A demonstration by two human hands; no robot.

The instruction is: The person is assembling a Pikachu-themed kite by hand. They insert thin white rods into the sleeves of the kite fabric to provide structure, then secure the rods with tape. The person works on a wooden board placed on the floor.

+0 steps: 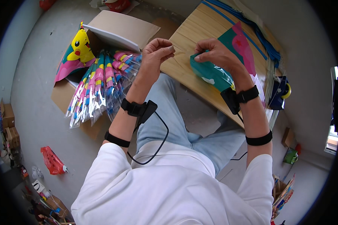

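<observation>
My left hand (158, 51) is raised beside the table's near left corner, thumb and fingers pinched together. Whatever thin thing may be between them is too small to make out. Over the tabletop, my right hand (216, 53) has its fingers curled and its thumb pressed at the upper edge of a teal printed sheet (208, 73), which looks like kite cloth. The sheet hangs below that hand, partly hidden by the wrist. Behind the right forearm a pink and teal piece of like cloth (244, 47) lies on the wooden table (186, 35).
To the left, an open cardboard box (120, 23) bears several rolled, colourful bundles in clear sleeves (97, 80) and a yellow cartoon-figure cloth (80, 47). Blue strips (264, 41) line the table's far edge. A tape dispenser (278, 92) is at its right. A red bag (53, 160) lies on the floor.
</observation>
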